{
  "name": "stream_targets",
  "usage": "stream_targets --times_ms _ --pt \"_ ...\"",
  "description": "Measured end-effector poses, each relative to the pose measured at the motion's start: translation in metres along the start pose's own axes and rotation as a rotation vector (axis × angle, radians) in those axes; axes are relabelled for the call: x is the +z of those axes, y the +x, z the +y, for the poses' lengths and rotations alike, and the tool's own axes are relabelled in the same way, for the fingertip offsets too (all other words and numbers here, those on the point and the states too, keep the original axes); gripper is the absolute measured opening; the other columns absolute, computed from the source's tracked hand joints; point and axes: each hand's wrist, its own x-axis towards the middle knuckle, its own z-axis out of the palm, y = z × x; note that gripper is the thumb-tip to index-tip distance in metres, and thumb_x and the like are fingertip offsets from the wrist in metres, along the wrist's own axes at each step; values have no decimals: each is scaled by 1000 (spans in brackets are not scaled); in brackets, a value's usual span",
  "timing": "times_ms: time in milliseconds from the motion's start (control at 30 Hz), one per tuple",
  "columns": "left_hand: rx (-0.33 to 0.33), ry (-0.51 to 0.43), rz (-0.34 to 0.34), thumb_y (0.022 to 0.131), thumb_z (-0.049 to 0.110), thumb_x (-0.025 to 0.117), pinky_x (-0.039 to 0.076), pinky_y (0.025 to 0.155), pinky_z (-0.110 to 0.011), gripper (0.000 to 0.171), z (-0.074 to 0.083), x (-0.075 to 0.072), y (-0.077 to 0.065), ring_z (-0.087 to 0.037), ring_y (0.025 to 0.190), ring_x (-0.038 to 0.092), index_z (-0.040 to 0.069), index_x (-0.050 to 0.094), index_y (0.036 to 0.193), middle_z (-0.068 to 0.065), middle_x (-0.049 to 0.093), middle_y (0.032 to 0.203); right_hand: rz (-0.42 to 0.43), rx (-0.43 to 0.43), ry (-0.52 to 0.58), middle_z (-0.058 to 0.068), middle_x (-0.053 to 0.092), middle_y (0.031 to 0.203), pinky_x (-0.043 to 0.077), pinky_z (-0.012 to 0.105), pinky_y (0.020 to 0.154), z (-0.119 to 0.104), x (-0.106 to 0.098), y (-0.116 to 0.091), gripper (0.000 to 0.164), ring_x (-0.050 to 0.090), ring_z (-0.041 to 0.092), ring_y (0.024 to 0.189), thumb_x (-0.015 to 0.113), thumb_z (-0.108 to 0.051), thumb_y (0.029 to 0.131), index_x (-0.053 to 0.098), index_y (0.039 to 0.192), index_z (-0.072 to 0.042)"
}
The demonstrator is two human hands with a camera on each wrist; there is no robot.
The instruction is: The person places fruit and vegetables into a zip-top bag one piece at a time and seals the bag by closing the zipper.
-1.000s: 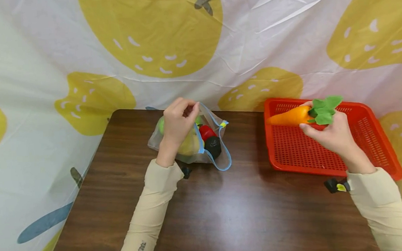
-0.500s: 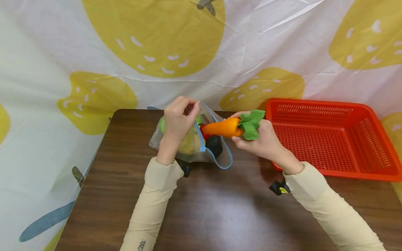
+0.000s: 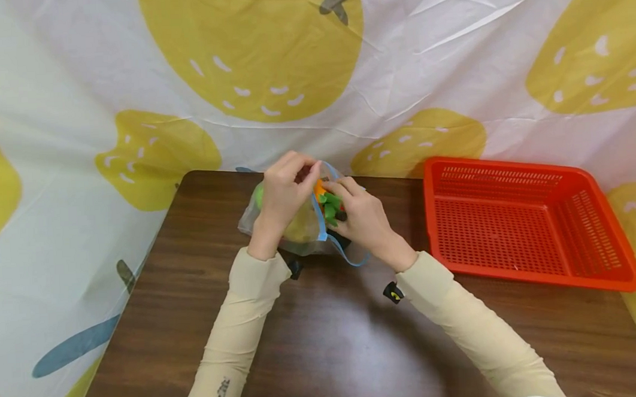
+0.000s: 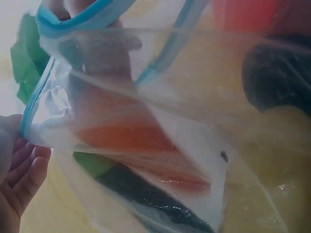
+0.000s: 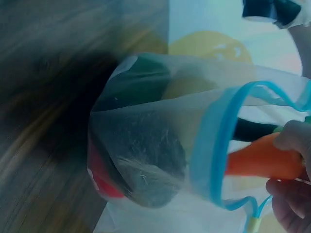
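Note:
My left hand pinches the blue-trimmed rim of a sheer bag and keeps its mouth raised. My right hand grips a toy carrot near its leafy top. The carrot's narrow end passes through the bag's mouth; its body shows through the sheer side in the left wrist view. Inside the bag lie a dark, rough, rounded thing, something red, a large yellow thing, and a long dark piece with a green end. Light green shows at its left.
A red perforated plastic basket stands to the right on the brown wooden table. Behind the table hangs a white cloth printed with yellow fruit. The bag sits near the table's back edge.
My right hand has carried the carrot left from over the red basket and lowered it into the bag's mouth. My left hand has kept its hold on the rim.

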Motion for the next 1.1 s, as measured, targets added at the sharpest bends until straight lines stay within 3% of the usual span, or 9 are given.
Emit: stream_targets --times_ms 133,333,533,700,867,1000,1100 --pt "11 -3 -21 81 -4 66 44 49 -27 7 2 0 0 -20 54 51 -4 63 75 -13 57 68 -27 -78 -119 8 62 107 51 36 64 2 7 6 52 61 25 89 78 0 65 62 114 -4" --pt "32 -10 -45 81 -5 66 45 50 -27 6 4 2 0 -20 55 51 -4 63 76 -13 58 70 5 -184 -379 3 67 97 43 32 62 5 21 9 29 57 22 81 73 -4 72 65 99 -6" --pt "51 -28 -57 81 -6 65 45 50 -27 6 4 4 -1 -20 55 51 -4 63 76 -13 57 69 -2 -204 -674 0 66 100 35 30 64 9 38 9 30 51 18 82 70 -14 79 65 107 -9" --pt "47 -27 -54 81 -7 65 45 50 -27 5 5 4 -2 -20 55 51 -5 63 76 -14 57 68 18 -174 -770 -1 64 102 35 30 65 10 46 9 33 58 17 94 72 -12 79 65 110 -10" --pt "33 -32 -42 81 -6 65 44 50 -28 5 4 3 -3 -20 54 50 -5 63 76 -14 57 68 -19 -187 -713 -1 64 108 35 31 66 10 39 7 36 58 17 97 70 -10 81 60 116 -10" --pt "18 -36 -31 81 -6 66 44 49 -27 6 3 2 -4 -20 54 50 -5 63 76 -14 58 69 -41 -279 -506 3 61 113 40 33 68 15 22 -2 42 55 21 100 65 0 80 55 120 -7" --pt "14 -30 -28 80 -6 67 45 49 -27 6 1 0 -4 -20 54 50 -5 63 75 -13 57 68 11 -355 -294 6 60 112 42 37 70 23 6 -12 43 55 25 102 59 5 77 56 118 -5"
